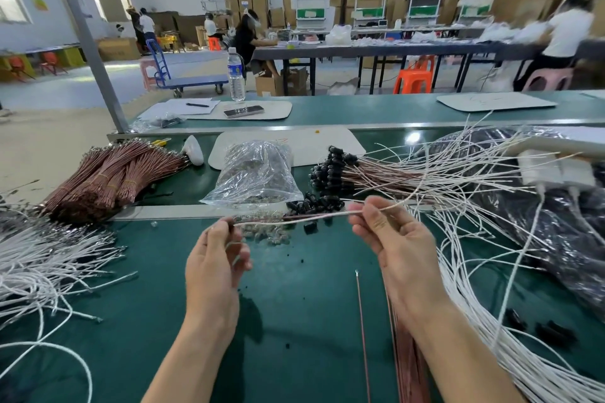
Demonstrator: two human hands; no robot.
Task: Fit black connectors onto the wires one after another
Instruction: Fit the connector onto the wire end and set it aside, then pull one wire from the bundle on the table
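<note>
My left hand (217, 258) pinches the left end of a white wire (294, 220) above the green table. My right hand (393, 239) pinches the same wire further right, so it runs taut between both hands. Loose black connectors (314, 204) lie in a small pile just beyond the wire. Behind them, a fan of finished wires with black connectors (330, 170) on their ends lies pointing left. A single brown wire (361, 321) lies on the table between my forearms.
A clear bag of small parts (255, 173) sits at centre. Bundled brown wires (111, 177) lie at left, loose white wires (42, 265) at far left and a mass of white wires (491, 255) at right over a black plastic bag (563, 239). A water bottle (236, 75) stands beyond.
</note>
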